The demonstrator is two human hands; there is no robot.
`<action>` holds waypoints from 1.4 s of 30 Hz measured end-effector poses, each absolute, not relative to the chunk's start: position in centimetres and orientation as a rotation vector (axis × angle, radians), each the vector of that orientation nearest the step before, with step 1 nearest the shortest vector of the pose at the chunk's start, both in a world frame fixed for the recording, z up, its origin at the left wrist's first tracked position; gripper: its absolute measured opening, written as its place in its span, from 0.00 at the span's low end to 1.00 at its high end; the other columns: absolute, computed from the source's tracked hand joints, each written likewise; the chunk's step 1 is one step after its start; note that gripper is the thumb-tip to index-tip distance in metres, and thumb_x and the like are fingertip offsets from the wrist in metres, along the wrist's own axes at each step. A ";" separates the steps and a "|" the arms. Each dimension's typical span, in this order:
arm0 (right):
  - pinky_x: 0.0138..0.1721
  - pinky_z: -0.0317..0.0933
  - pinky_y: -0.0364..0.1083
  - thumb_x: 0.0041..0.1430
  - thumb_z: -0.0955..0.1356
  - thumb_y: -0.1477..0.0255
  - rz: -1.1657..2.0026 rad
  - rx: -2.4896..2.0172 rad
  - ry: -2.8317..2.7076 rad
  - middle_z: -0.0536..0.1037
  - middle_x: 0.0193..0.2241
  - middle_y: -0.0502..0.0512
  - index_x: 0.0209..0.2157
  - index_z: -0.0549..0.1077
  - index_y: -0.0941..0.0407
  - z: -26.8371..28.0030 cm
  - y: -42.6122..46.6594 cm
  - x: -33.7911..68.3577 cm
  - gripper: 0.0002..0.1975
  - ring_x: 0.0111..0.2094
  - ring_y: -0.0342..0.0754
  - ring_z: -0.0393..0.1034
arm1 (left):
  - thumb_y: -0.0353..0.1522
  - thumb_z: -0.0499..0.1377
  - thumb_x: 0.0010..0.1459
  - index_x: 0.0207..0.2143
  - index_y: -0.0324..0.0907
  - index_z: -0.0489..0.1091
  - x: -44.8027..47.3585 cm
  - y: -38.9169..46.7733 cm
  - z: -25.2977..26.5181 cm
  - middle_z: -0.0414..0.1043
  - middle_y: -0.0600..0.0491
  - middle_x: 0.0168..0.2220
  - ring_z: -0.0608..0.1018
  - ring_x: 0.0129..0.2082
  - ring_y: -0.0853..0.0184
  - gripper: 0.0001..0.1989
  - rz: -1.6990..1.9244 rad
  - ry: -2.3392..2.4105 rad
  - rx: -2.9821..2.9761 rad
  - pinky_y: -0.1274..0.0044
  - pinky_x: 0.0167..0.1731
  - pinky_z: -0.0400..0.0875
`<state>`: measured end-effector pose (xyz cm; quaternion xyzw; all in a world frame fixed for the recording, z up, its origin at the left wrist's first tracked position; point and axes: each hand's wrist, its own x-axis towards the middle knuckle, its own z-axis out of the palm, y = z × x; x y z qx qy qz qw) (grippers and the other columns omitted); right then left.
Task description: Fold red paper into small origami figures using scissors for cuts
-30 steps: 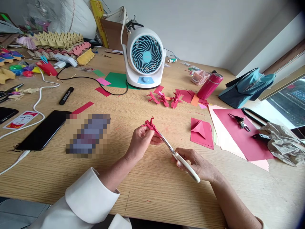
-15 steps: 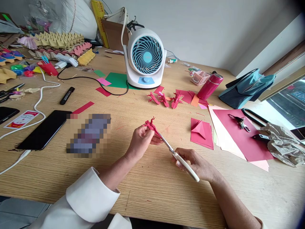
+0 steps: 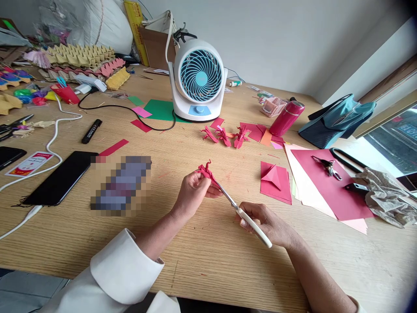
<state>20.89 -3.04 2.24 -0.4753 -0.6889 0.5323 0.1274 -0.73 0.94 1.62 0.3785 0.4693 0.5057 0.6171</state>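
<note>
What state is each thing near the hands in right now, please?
left hand: closed on the red origami figure
right hand: gripping the scissors, blades at the figure
finished red figures: folded, lying on the table
red sheet: partly folded, flat
pink bottle: capped, leaning
phone: screen dark, cable plugged in

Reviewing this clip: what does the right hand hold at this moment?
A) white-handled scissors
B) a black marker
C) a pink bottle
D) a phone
A: the right hand grips the white-handled scissors, blades pointing into the red folded paper piece pinched by the left hand.
</note>
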 end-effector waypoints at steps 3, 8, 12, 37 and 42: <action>0.26 0.49 0.43 0.59 0.67 0.59 1.546 -1.378 -2.007 0.63 0.23 0.47 0.29 0.67 0.57 2.2 -3.0 20.9 0.15 0.26 0.42 0.53 | 0.34 0.61 0.48 0.24 0.37 0.68 -0.7 0.9 1.6 0.78 0.49 0.22 0.81 0.21 0.65 0.08 1.165 1.076 0.874 0.76 0.24 0.79; 0.26 0.49 0.43 0.59 0.67 0.59 1.559 -1.385 -2.007 0.63 0.23 0.47 0.29 0.67 0.57 2.2 -3.0 20.9 0.15 0.26 0.41 0.53 | 0.33 0.60 0.48 0.24 0.38 0.68 -0.7 0.9 1.6 0.78 0.50 0.21 0.81 0.20 0.65 0.07 1.166 1.081 0.865 0.76 0.24 0.78; 0.27 0.48 0.43 0.59 0.67 0.60 1.556 -1.385 -2.016 0.63 0.24 0.47 0.29 0.66 0.57 2.3 -3.0 20.9 0.14 0.26 0.41 0.53 | 0.33 0.60 0.48 0.23 0.38 0.68 -0.6 0.9 1.6 0.78 0.50 0.21 0.81 0.20 0.65 0.07 1.168 1.082 0.865 0.76 0.24 0.78; 0.26 0.50 0.43 0.61 0.66 0.60 1.533 -1.360 -2.026 0.65 0.23 0.48 0.28 0.65 0.56 1.8 -3.1 21.0 0.15 0.25 0.42 0.57 | 0.32 0.58 0.47 0.23 0.37 0.68 -0.8 1.0 1.5 0.77 0.51 0.20 0.81 0.20 0.66 0.06 1.164 1.068 0.885 0.77 0.24 0.79; 0.25 0.51 0.43 0.62 0.65 0.59 1.521 -1.348 -2.025 0.65 0.23 0.48 0.27 0.64 0.56 1.7 -3.1 21.0 0.16 0.24 0.42 0.57 | 0.32 0.59 0.47 0.24 0.37 0.68 -0.9 1.0 1.6 0.78 0.50 0.20 0.81 0.20 0.66 0.07 1.163 1.071 0.884 0.77 0.23 0.78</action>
